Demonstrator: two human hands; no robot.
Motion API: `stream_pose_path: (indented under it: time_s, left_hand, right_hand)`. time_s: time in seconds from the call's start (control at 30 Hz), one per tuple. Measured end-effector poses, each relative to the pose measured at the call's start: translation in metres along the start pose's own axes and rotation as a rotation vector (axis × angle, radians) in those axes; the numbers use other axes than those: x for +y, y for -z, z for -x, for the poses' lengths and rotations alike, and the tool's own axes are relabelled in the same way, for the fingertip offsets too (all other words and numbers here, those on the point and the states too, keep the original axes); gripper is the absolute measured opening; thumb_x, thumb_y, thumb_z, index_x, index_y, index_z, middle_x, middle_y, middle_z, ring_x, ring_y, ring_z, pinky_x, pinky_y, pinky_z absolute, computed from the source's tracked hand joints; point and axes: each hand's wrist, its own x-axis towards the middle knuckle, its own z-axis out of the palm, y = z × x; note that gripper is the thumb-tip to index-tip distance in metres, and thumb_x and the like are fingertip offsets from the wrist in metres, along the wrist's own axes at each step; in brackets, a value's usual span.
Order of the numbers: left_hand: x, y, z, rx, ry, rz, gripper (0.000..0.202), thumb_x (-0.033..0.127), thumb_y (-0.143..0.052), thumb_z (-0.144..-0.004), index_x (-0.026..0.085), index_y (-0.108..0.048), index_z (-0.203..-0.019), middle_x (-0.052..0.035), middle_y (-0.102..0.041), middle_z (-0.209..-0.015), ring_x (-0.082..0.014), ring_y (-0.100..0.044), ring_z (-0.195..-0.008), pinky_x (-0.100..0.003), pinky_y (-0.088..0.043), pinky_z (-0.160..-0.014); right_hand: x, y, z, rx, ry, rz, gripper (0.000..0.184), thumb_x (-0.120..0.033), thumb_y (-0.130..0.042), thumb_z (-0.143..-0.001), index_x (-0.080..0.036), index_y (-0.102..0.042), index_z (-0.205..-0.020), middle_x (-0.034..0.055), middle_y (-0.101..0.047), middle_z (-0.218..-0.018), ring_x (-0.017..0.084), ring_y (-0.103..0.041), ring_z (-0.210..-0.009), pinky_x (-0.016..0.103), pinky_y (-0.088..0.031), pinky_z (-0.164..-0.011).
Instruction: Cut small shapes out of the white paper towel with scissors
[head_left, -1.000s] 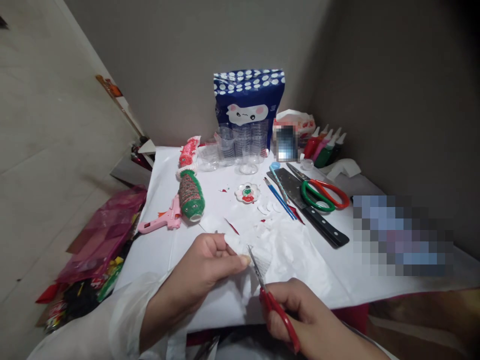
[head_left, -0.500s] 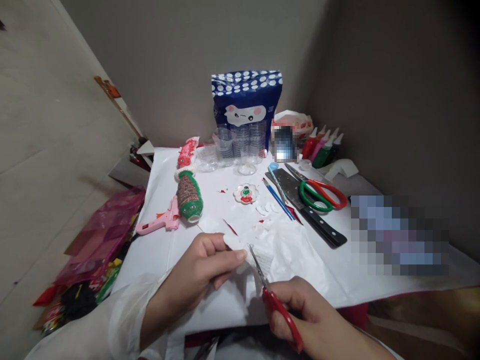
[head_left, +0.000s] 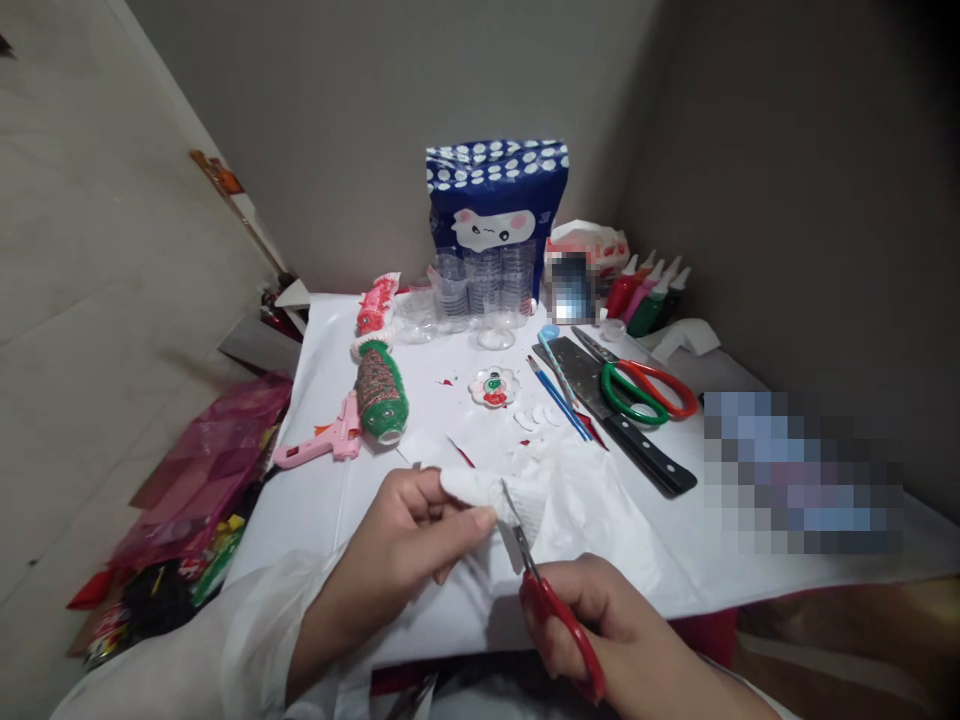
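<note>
Pinched between thumb and fingers of my left hand [head_left: 420,530] is a thin white piece [head_left: 469,487] with a rounded edge; whether it is paper or cloth I cannot tell. My right hand [head_left: 592,620] grips a small pair of scissors [head_left: 562,620] by its red handles, fingers through the loops. The blades point up and away, their tips at the white piece's right end, just beyond my left thumb. Behind the blades lies crumpled white material [head_left: 592,500] on the white-covered table. Several white crescent scraps [head_left: 536,417] lie farther back.
Left stand a green fish-shaped craft [head_left: 382,395] and a pink glue gun [head_left: 326,440]. A paint palette [head_left: 493,387] sits mid-table. Right lie paintbrushes [head_left: 559,398], a cleaver [head_left: 652,455] and large scissors [head_left: 649,390]. Clear cups [head_left: 484,285], a blue bag [head_left: 495,190] and paint bottles [head_left: 649,300] stand behind.
The white piece has turned in my left hand and now shows a wider, longer face toward the blades. The scissors have shifted slightly, their blades closer together.
</note>
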Motion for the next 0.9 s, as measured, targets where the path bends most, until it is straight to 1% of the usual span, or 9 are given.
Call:
stream_pose_path:
  time_s: [0.13,0.23,0.3,0.47,0.67,0.73,0.9]
  left_hand:
    - [-0.001,0.005,-0.003,-0.068,0.043,0.085,0.046,0.041,-0.071,-0.078,0.019,-0.044,-0.048,0.0069,-0.039,-0.040,-0.0052,-0.027,-0.040,-0.023,-0.019,-0.043]
    - [0.001,0.005,-0.003,-0.080,0.070,0.025,0.051,0.042,-0.068,-0.081,0.019,-0.043,-0.043,0.0070,-0.036,-0.038,-0.0049,-0.025,-0.038,-0.024,-0.019,-0.042]
    - [0.002,0.004,-0.003,-0.069,0.058,-0.046,0.051,0.042,-0.066,-0.082,0.020,-0.044,-0.042,0.0069,-0.035,-0.038,-0.0055,-0.026,-0.038,-0.025,-0.021,-0.042]
    - [0.005,0.000,0.000,0.027,0.003,-0.159,0.047,0.041,-0.064,-0.081,0.021,-0.042,-0.044,0.0074,-0.036,-0.038,-0.0063,-0.028,-0.038,-0.024,-0.023,-0.042]
    - [0.008,-0.005,0.001,0.091,0.002,-0.204,0.043,0.041,-0.062,-0.077,0.023,-0.041,-0.045,0.0076,-0.036,-0.038,-0.0067,-0.028,-0.037,-0.024,-0.022,-0.039]
    - [0.007,-0.006,0.001,0.102,0.004,-0.203,0.041,0.042,-0.061,-0.076,0.023,-0.041,-0.045,0.0079,-0.035,-0.038,-0.0067,-0.027,-0.037,-0.023,-0.021,-0.039]
    - [0.004,-0.010,0.002,0.154,0.051,-0.275,0.040,0.044,-0.061,-0.073,0.024,-0.041,-0.045,0.0073,-0.035,-0.036,-0.0072,-0.027,-0.036,-0.024,-0.020,-0.038]
  right_hand:
    - [-0.007,0.001,0.004,-0.015,-0.027,0.075,0.037,-0.033,-0.064,-0.085,-0.019,-0.040,-0.059,-0.0081,-0.031,-0.054,0.008,-0.024,-0.054,0.024,-0.019,-0.048]
    - [-0.006,0.001,0.004,-0.011,-0.041,0.055,0.033,-0.026,-0.063,-0.083,-0.019,-0.041,-0.060,-0.0081,-0.032,-0.055,0.008,-0.024,-0.054,0.024,-0.019,-0.048]
    - [-0.002,0.000,0.002,-0.002,-0.028,0.006,0.032,-0.026,-0.063,-0.084,-0.019,-0.041,-0.060,-0.0080,-0.032,-0.055,0.008,-0.024,-0.054,0.024,-0.019,-0.048]
    - [0.004,-0.001,-0.002,-0.005,0.026,-0.024,0.035,-0.036,-0.064,-0.086,-0.019,-0.044,-0.062,-0.0080,-0.033,-0.055,0.008,-0.024,-0.053,0.024,-0.019,-0.047]
    - [0.004,-0.005,-0.005,0.006,0.044,-0.056,0.037,-0.030,-0.066,-0.084,-0.019,-0.042,-0.059,-0.0081,-0.034,-0.054,0.007,-0.024,-0.051,0.023,-0.019,-0.047]
    - [0.005,-0.005,-0.005,0.008,0.045,-0.055,0.040,-0.034,-0.067,-0.084,-0.019,-0.042,-0.058,-0.0080,-0.034,-0.054,0.007,-0.024,-0.051,0.023,-0.019,-0.047]
    - [0.001,-0.006,-0.003,-0.018,0.014,-0.034,0.052,-0.061,-0.067,-0.081,-0.019,-0.043,-0.061,-0.0083,-0.033,-0.054,0.007,-0.024,-0.050,0.023,-0.019,-0.046]
